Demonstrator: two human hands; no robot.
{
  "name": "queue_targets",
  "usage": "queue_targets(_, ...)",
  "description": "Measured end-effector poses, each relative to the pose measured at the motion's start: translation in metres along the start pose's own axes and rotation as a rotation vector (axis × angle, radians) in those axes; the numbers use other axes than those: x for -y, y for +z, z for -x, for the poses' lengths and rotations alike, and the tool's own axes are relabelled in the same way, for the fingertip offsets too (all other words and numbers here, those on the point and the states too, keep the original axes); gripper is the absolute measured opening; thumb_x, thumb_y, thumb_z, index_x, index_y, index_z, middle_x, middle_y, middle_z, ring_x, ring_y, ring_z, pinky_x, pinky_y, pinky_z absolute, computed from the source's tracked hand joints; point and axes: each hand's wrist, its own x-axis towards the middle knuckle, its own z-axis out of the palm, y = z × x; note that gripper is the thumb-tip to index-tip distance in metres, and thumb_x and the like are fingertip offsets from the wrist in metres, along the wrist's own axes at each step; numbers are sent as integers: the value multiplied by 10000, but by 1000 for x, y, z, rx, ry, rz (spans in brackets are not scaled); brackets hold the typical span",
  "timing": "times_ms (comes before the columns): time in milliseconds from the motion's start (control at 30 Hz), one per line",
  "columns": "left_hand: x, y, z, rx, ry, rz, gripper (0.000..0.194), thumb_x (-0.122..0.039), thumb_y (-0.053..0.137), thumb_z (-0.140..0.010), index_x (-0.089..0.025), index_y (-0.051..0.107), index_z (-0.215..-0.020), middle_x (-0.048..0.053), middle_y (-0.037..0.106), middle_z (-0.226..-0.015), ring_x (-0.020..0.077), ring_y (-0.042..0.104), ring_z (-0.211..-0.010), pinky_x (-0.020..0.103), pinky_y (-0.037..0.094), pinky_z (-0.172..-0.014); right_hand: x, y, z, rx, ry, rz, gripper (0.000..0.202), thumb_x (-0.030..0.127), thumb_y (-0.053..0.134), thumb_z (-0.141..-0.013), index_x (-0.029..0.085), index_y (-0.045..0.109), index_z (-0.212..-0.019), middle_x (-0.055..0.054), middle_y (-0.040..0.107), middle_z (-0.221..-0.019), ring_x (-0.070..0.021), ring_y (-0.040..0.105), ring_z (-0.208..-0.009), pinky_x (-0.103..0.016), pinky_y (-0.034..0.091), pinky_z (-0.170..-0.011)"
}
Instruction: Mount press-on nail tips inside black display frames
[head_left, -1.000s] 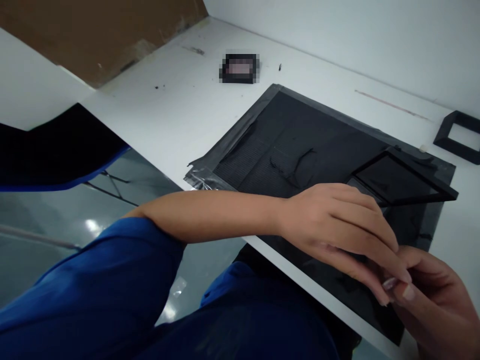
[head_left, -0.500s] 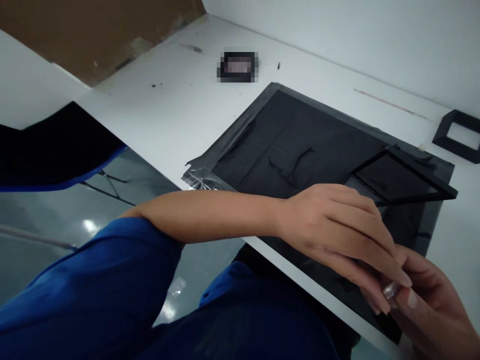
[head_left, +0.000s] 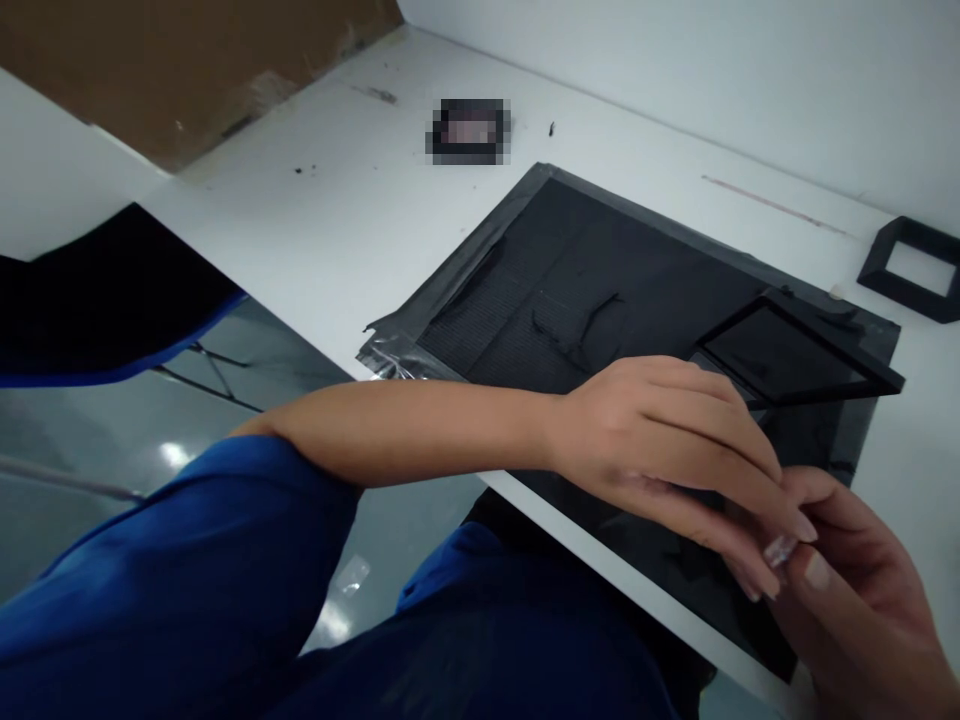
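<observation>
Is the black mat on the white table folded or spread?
Spread: the black mat lies wide across the white table, its far edges visible. One corner looks crumpled, and the left hand hides part of the mat.

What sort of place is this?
Probably a workbench, perhaps in a workshop, though little of the room shows: a white table bears a black rectangular mat, and a small, shiny, clear-looking piece is held where the person's bare left hand and right hand meet.

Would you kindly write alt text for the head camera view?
A person's left hand and right hand meet at a small shiny piece, near a black mat on a white table. A black-framed panel sits beyond them.
</observation>
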Motion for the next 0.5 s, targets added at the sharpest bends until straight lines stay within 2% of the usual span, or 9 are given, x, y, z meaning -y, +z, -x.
queue_targets(100, 0, -1, 2, 57, -55, 42, 331, -561, 752, -805, -292, 772, -997, -25, 763, -987, 80, 713, -884, 159, 591, -894, -2, 0, 2, -159, -11, 26, 195, 400, 811, -767, 310, 692, -893, 19, 587, -683, -116, 553, -557, -201, 513, -531)
queue_targets(267, -2, -2, 2, 202, -207, 106, 286, -561, 712, -839, -311, 789, -953, -9, 756, -980, 96, 718, -913, 185, 590, -924, -3, 1, 3, -287, -57, 130, 216, 414, 829, -747, 283, 685, -841, 17, 615, -718, -102, 559, -591, -177, 506, -557)
queue_targets(433, -2, -4, 2, 169, -237, 64, 262, -503, 659, -908, -289, 784, -995, -15, 761, -966, 72, 703, -902, 159, 573, -929, -3, 4, 1, -299, -36, 204, 242, 461, 828, -735, 268, 715, -827, 13, 605, -642, -106, 539, -554, -187, 489, -528)
queue_targets(500, -2, -4, 2, 197, -242, 53, 258, -501, 637, -925, -301, 782, -999, -25, 765, -973, 67, 700, -907, 156, 570, -925, -4, 3, 0, -309, -10, 219, 252, 464, 834, -721, 266, 725, -832, 4, 621, -661, -113, 544, -556, -193, 481, -513)
